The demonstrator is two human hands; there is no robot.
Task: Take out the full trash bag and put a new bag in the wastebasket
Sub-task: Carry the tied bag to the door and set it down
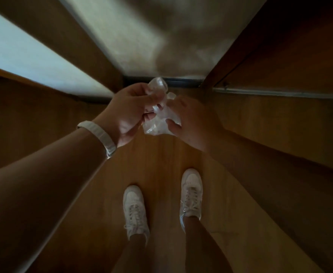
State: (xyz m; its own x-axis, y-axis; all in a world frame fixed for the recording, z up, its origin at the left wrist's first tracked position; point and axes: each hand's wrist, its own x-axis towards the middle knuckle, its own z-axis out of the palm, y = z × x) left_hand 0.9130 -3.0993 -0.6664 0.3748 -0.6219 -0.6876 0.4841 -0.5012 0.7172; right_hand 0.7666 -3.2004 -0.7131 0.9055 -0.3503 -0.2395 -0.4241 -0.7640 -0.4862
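Head cam, aimed straight down. Dim light, some motion blur.

1. Clear plastic bag [157,125]: crumpled into a small wad. Held in mid-air btwn both hands at frame ctr, above the wood floor [161,158] and well apart from it. Top end sticks out above the left-hand fingers. Lower part fans out below.

2. Left hand [126,113]: grip closed on upper part of bag, w/ fingers and thumb curled round it. White wristband [100,134] on the wrist.

3. Right hand [193,123]: grip pinching the bag's right edge, thumb pressed on the lower part. Remaining fingers partly hidden behind the plastic; exact pose not readable.

4. Below the hands: left sneaker [135,209] and right sneaker [191,194], both white, laced, flat on the floor. Right one set further fwd.

5. Surroundings: pale wall [142,36] straight ahead, w/ dark skirting strip [181,82] at its base. Brown wood panel [289,46] on the right side. More brown wood plus a pale strip on the left.
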